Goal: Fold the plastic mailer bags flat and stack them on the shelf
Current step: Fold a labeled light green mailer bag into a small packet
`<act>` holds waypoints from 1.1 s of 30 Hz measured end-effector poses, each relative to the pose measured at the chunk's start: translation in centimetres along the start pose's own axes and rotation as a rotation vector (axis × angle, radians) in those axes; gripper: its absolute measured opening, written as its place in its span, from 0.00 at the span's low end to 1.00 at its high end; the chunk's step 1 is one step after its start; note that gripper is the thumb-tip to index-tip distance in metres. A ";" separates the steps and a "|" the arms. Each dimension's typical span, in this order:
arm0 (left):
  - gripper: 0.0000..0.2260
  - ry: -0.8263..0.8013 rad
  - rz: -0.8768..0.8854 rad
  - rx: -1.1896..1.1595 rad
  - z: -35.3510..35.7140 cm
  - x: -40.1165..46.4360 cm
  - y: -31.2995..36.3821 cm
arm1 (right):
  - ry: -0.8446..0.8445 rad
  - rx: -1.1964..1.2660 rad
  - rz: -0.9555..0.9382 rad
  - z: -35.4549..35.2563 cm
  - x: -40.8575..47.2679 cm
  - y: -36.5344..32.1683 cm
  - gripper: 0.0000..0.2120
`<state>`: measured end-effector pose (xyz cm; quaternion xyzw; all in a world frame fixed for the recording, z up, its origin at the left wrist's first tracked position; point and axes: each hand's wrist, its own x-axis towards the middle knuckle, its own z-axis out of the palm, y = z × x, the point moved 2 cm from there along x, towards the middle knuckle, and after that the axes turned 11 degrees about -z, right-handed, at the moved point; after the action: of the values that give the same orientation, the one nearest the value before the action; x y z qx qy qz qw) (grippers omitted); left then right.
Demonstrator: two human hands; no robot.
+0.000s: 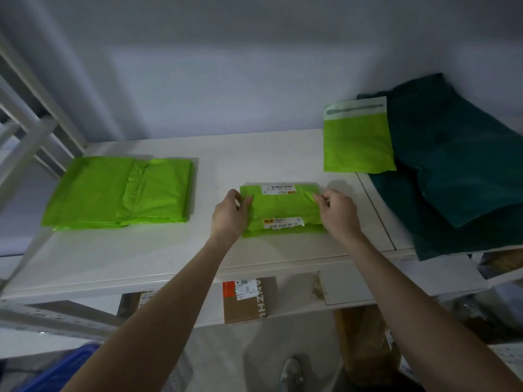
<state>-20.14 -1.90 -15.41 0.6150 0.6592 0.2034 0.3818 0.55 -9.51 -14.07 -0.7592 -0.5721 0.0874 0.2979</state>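
White shelf (pixel 158 258) carrying everything. At right, dark green bags (pixel 458 176) heaped and hanging over the edge; at left, a broad stack of folded lime mailers (pixel 119 190); at the back, one flat lime mailer (pixel 358 137) leaning against the wall. At centre, a small folded lime mailer bundle (pixel 283 210), gripped at both ends: left hand (pixel 230 213) with thumb on top and fingers curled round the left edge, right hand (pixel 338 212) pinching the right edge with bent fingers.

Likely trouble: slick plastic springing open once let go, since the bundle looks puffy rather than flat; layers sliding apart if squeezed unevenly; trapped air keeping the fold from settling. Dark heap at right probably prone to slipping off the shelf if nudged.

Writing: near label on the bundle reading "202B E034-00 32"; far label upside down, roughly "872A H241-00 72", with a barcode, not fully sure. Below the shelf, a cardboard box (pixel 244 301) marked "ANZHO", cut off, beside a small label too fine to read.
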 end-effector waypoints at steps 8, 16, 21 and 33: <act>0.13 0.023 0.011 0.067 0.5 -0.2 -0.3 | -0.015 0.004 -0.015 0.6 0.1 0.3 0.15; 0.13 0.095 0.050 0.273 0.7 -0.9 0.1 | -0.079 -0.213 -0.036 0.5 0.0 -0.1 0.15; 0.14 0.109 0.046 0.382 0.8 -1.2 0.6 | -0.115 -0.393 -0.062 0.5 -0.4 -0.6 0.17; 0.15 0.210 0.179 0.814 0.8 -1.2 0.9 | -0.163 -0.284 0.078 0.4 0.2 0.3 0.11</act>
<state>-18.96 -3.06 -14.95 0.7464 0.6649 0.0205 0.0200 0.72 -9.30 -14.51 -0.8057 -0.5710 0.0783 0.1366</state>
